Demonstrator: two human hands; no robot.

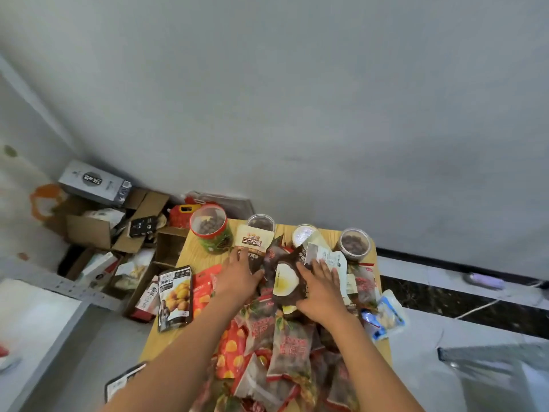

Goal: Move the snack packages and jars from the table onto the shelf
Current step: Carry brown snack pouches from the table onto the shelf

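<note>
Head view: wooden bench (178, 328) against the wall, heaped with snack packages (285, 346), four jars (211, 227) lined along its far edge. Left hand (237, 278) lies on the pile, fingers straight, released; right hand (322, 288) presses flat on a dark coconut pouch (286, 281), nothing grasped.

One view only, taken from head height, looking forward and steeply down, tilted so that the wall (297, 99) fills the upper half. Wide-angle, with bent edges. Close to the table (193, 251), near enough for both forearms to run in from the bottom edge. Left hand (237, 278) and right hand (322, 289) just below centre; jars (211, 227) beyond the fingertips, boxes (98, 230) on the floor left of the left hand.
</note>
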